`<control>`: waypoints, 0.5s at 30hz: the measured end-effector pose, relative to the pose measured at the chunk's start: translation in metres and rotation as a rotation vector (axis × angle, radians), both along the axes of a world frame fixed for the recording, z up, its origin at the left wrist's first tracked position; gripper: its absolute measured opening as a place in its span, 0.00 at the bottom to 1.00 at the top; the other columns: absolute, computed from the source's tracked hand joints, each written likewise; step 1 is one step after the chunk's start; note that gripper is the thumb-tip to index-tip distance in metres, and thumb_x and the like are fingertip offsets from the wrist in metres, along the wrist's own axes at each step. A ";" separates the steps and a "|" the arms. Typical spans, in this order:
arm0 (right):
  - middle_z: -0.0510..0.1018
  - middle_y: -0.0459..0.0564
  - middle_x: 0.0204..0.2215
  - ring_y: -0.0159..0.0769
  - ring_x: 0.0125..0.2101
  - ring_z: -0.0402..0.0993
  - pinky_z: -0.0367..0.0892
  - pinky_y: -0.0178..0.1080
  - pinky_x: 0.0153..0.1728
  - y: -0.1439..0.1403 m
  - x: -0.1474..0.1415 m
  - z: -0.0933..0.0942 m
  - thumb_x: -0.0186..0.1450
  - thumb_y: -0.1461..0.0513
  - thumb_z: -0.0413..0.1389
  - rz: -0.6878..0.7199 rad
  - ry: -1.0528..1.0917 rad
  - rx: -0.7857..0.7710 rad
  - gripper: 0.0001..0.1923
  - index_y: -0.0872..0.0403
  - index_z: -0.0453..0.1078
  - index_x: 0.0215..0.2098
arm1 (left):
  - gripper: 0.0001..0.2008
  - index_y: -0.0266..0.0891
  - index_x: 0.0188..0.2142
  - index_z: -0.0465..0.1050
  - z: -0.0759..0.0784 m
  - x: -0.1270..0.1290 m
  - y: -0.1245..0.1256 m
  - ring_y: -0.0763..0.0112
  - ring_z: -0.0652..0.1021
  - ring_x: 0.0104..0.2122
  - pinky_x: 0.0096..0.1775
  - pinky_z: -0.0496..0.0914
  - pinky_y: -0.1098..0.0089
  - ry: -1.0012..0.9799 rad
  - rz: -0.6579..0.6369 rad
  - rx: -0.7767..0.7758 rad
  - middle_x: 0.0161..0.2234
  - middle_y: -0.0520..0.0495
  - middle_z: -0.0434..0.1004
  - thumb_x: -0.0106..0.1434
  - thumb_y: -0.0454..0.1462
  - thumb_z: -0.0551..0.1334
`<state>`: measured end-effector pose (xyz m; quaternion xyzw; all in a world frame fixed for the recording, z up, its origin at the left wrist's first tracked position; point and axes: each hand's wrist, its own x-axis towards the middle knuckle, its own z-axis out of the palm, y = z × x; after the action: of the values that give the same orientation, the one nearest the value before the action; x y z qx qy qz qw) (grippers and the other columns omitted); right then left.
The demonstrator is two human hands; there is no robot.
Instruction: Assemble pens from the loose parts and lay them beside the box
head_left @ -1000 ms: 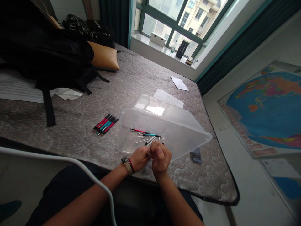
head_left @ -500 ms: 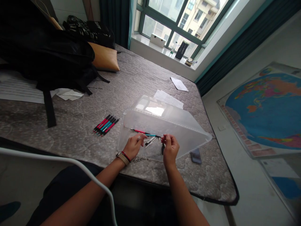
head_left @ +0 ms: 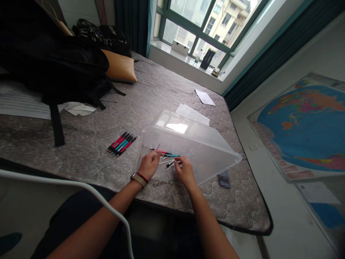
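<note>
My left hand (head_left: 149, 164) is closed on a thin silver-and-dark pen part (head_left: 157, 147), whose narrow end sticks up past the fingers. Fingers curved and tips slightly apart, my right hand (head_left: 184, 169) is at several loose pen parts (head_left: 170, 163), black, white and silver. I cannot tell whether its fingertips touch them. Just beyond the hands lie a red-and-black pen (head_left: 159, 151) and a teal-and-black pen (head_left: 172, 155). These lie in a translucent plastic bin (head_left: 212, 154) tipped towards me. Left of the bin, several red, teal and black pens (head_left: 122, 144) lie side by side.
A quilted grey mattress (head_left: 102, 167) bears everything. A black backpack (head_left: 67, 61) and a tan cushion (head_left: 121, 66) are at the left. Paper sheets (head_left: 192, 113) lie behind the bin, a small blurred packet (head_left: 223, 179) to its right. A white cable (head_left: 81, 184) crosses in front.
My right hand has moved left and down to the loose pen parts. My left hand has shifted slightly left and up, and the thin part in it now points upward.
</note>
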<state>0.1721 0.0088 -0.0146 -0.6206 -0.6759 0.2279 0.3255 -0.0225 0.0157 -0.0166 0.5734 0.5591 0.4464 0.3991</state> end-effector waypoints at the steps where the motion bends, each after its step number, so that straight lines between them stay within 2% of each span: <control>1: 0.75 0.50 0.38 0.35 0.33 0.72 0.68 0.39 0.40 0.000 -0.001 -0.003 0.63 0.63 0.54 0.026 -0.043 0.001 0.09 0.53 0.74 0.40 | 0.20 0.40 0.39 0.76 0.000 0.000 0.000 0.72 0.70 0.23 0.28 0.61 0.73 0.026 0.010 -0.002 0.21 0.54 0.67 0.68 0.50 0.51; 4: 0.73 0.51 0.40 0.36 0.36 0.72 0.67 0.40 0.44 0.000 -0.004 -0.010 0.63 0.65 0.53 0.046 -0.135 0.010 0.12 0.53 0.74 0.43 | 0.17 0.40 0.40 0.75 0.000 0.001 -0.001 0.73 0.68 0.21 0.27 0.59 0.73 0.077 0.052 -0.025 0.20 0.56 0.65 0.65 0.50 0.56; 6: 0.72 0.51 0.41 0.36 0.38 0.72 0.67 0.39 0.45 0.000 -0.006 -0.012 0.62 0.65 0.54 0.045 -0.179 0.004 0.13 0.52 0.74 0.44 | 0.18 0.40 0.44 0.72 0.002 0.002 -0.002 0.73 0.67 0.21 0.27 0.60 0.73 0.059 0.098 -0.009 0.20 0.57 0.64 0.63 0.49 0.58; 9: 0.71 0.52 0.42 0.37 0.40 0.71 0.66 0.40 0.46 -0.001 -0.006 -0.013 0.62 0.65 0.56 0.048 -0.221 0.006 0.12 0.52 0.74 0.45 | 0.19 0.40 0.50 0.68 0.006 0.003 -0.003 0.72 0.70 0.24 0.30 0.62 0.73 -0.023 0.122 0.051 0.22 0.57 0.64 0.66 0.48 0.55; 15: 0.72 0.53 0.42 0.40 0.44 0.70 0.65 0.41 0.48 0.001 -0.017 -0.009 0.64 0.66 0.54 0.082 -0.243 0.074 0.12 0.52 0.75 0.44 | 0.16 0.41 0.47 0.68 0.009 0.005 -0.003 0.72 0.73 0.28 0.34 0.66 0.73 -0.146 0.093 0.085 0.26 0.54 0.70 0.68 0.47 0.52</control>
<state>0.1550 0.0095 -0.0236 -0.6030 -0.7431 0.1390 0.2546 -0.0179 0.0129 -0.0073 0.5289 0.5352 0.5285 0.3930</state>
